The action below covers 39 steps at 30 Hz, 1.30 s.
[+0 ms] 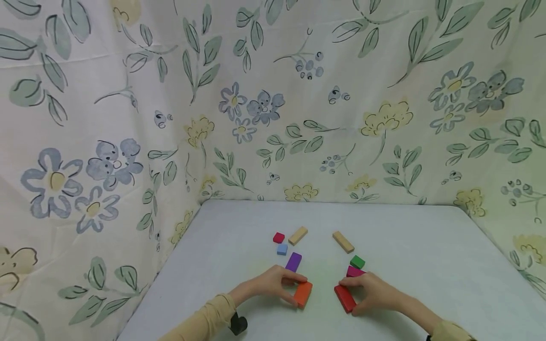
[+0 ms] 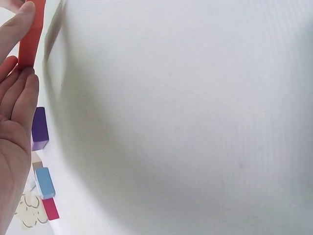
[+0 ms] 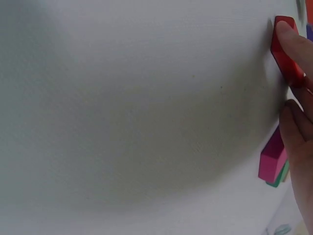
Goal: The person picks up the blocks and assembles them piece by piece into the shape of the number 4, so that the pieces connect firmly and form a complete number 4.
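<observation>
My left hand [image 1: 277, 282] pinches an orange block [image 1: 303, 294] by its two ends, thumb at the near end and fingers at the far end. In the left wrist view the same orange block [image 2: 31, 36] sits between thumb and fingertips. Across a small gap, my right hand [image 1: 377, 293] grips a red rectangular block [image 1: 345, 299] the same way. The right wrist view shows the thumb on one end of that red block [image 3: 287, 54]. A purple block [image 1: 293, 262] lies just beyond the left hand. A magenta block [image 1: 355, 271], partly hidden, lies beyond the right hand.
Farther back on the white table [image 1: 239, 222] lie a small red block [image 1: 278, 237], a light blue block [image 1: 282, 249], a green block [image 1: 357, 262], and two plain wooden blocks, the left one [image 1: 297, 235] and the right one [image 1: 343, 242]. A floral cloth [image 1: 298, 166] hangs behind.
</observation>
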Each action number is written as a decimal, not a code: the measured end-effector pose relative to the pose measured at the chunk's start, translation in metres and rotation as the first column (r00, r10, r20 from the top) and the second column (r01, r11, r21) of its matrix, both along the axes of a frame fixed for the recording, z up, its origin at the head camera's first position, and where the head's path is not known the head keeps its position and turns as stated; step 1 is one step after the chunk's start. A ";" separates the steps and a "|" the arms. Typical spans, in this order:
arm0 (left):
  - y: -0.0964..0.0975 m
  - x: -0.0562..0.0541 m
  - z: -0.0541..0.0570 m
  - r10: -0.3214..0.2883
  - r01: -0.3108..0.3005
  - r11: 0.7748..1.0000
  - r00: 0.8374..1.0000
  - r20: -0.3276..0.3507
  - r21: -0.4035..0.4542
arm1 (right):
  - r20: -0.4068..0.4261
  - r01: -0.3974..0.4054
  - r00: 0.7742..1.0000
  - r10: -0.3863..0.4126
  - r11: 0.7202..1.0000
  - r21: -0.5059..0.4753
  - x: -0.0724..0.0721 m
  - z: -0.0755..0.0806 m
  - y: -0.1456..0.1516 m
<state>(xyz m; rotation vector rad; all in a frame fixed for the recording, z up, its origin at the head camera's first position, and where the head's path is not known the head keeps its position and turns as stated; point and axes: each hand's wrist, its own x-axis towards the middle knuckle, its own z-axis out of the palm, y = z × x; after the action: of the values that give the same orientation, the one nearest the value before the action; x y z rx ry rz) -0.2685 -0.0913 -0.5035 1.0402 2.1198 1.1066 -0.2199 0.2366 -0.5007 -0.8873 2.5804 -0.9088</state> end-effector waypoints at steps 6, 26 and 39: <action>0.003 0.002 -0.002 0.027 -0.027 1.000 1.000 -0.009 0.014 | 0.056 0.081 0.995 -0.076 0.993 -0.084 0.002 -0.004 -0.001; 0.024 0.001 -0.003 0.155 -0.151 0.988 0.979 -0.131 0.037 | 0.112 0.156 0.985 -0.131 0.953 -0.259 -0.003 0.006 -0.002; 0.043 -0.006 0.004 0.208 -0.203 0.978 0.952 -0.222 0.047 | 0.140 0.146 0.984 -0.107 0.940 -0.310 -0.001 0.010 -0.001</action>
<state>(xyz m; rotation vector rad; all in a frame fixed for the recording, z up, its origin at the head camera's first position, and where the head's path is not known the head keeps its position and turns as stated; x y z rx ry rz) -0.2742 -0.0479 -0.5000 1.0146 2.4485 1.1578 -0.2205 0.2355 -0.4904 -0.7211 2.4482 -1.4026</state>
